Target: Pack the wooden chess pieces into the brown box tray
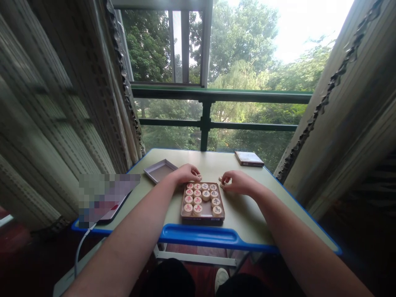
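Observation:
A shallow brown box [203, 220] holds several round wooden Chinese chess pieces, red characters on the left and dark ones on the right. Bare box floor shows at the lower middle between the columns. Just beyond its far left corner, my left hand [185, 173] is closed, fingertips on a chess piece [199, 177] on the table. My right hand [236, 181], at the far right corner, pinches another chess piece [222, 187], partly covered by its fingers. A further piece [220, 178] lies close by.
A shallow lid [154, 172] lies open side up behind my left forearm. A flat box [249, 159] sits at the far right. On the left edge rests a tablet-like device [119, 206] with a white cable [77, 251]. The table [253, 222] has a blue rim and front tray.

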The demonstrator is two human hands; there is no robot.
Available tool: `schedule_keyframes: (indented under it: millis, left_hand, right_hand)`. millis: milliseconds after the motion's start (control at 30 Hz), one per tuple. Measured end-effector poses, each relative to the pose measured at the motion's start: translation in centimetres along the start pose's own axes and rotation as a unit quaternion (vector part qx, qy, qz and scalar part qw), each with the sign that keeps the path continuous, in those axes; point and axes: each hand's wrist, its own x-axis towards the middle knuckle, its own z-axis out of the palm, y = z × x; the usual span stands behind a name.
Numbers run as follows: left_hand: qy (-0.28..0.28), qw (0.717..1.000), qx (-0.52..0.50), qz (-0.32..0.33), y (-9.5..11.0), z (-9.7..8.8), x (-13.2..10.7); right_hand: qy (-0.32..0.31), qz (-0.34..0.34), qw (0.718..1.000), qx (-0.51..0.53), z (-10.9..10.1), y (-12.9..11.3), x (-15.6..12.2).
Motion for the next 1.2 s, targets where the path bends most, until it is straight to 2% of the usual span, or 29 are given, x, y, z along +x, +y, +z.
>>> schedule_keyframes:
  millis: [300,733,1200]
  left_hand:
    - [-0.031,0.999,-0.028,-0.009,0.1,-0.2,-0.3]
    - [-0.010,1.000,0.014,0.009,0.2,-0.1,-0.2]
    - [-0.025,0.999,-0.021,0.016,-0.4,0.0,0.1]
  right_hand:
    - [0.003,-0.011,1.000,0.005,0.2,0.0,0.2]
    - [-0.008,0.024,0.999,0.034,-0.8,-0.4,-0.2]
    - [-0.017,0.016,1.000,0.016,-0.2,-0.1,0.1]
